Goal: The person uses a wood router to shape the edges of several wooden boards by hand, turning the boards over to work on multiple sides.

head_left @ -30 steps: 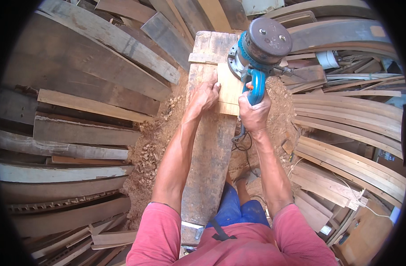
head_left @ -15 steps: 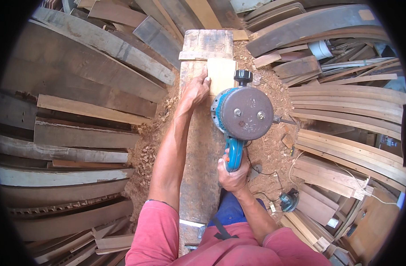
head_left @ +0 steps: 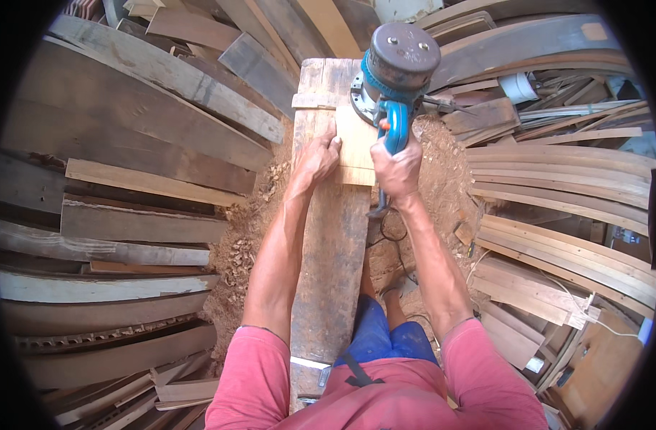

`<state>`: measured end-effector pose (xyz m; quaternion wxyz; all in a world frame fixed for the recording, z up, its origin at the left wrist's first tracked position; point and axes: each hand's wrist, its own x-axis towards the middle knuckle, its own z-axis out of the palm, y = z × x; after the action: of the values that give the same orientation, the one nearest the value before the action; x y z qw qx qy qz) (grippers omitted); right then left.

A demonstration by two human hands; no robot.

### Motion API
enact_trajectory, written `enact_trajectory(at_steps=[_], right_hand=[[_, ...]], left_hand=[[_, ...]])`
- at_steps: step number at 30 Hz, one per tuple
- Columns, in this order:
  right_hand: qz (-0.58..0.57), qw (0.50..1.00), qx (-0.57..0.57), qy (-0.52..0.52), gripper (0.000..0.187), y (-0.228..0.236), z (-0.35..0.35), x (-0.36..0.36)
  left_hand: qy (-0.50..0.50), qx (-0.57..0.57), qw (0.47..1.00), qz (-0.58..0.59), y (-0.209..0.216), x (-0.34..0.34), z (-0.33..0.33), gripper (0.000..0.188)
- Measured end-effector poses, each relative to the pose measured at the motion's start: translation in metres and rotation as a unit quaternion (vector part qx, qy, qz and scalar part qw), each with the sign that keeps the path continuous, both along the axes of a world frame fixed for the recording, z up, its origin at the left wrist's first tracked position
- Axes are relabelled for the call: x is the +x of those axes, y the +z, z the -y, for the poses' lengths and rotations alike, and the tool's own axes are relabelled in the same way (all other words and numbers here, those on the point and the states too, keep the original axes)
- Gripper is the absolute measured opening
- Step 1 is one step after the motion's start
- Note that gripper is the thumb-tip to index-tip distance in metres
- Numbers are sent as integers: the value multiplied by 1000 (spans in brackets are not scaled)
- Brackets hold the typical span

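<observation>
My right hand [head_left: 399, 170] is wrapped round the blue rear handle of a wood router [head_left: 405, 61] with a round dark motor top. The router's base lies over the far right part of a pale wooden board [head_left: 355, 150]; its bit is hidden. At the board's left edge, my left hand [head_left: 317, 159] grips it with fingers curled and thumb against it. The board lies on a worn plank bench [head_left: 328, 258], close to a wooden strip [head_left: 313, 100] across the bench's far end.
Stacked boards [head_left: 149, 122] fan out on the left, and curved pieces [head_left: 557, 165] are piled on the right. Shavings [head_left: 235, 251] cover the floor beside the bench. A dark cord [head_left: 396, 235] hangs below the router. A metal-bladed tool [head_left: 321, 367] rests near my waist.
My right hand has pushed the router away from me to the board's far end, uncovering the board's near end. My left hand has stayed at the board's left edge.
</observation>
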<state>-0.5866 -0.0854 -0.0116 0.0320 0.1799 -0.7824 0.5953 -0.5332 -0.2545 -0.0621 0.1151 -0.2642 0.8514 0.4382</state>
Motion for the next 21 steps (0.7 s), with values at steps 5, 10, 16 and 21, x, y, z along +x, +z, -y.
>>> enact_trajectory(at_steps=[5,10,16,21], right_hand=[[234,959,-162,-9,38,25,-34,-33],[327,878,-341,-80,32,26,-81,-20],[439,768,-435,-168,15,-46,-178,-10],[530,697,-428,-223,16,-131,-262,6]], left_hand=[[-1,3,999,52,11,-7,-4,54],[0,-6,998,55,11,-4,-5,53],[15,-14,1000,15,19,-4,-17,53],[79,-156,985,-2,4,-1,-59,79]])
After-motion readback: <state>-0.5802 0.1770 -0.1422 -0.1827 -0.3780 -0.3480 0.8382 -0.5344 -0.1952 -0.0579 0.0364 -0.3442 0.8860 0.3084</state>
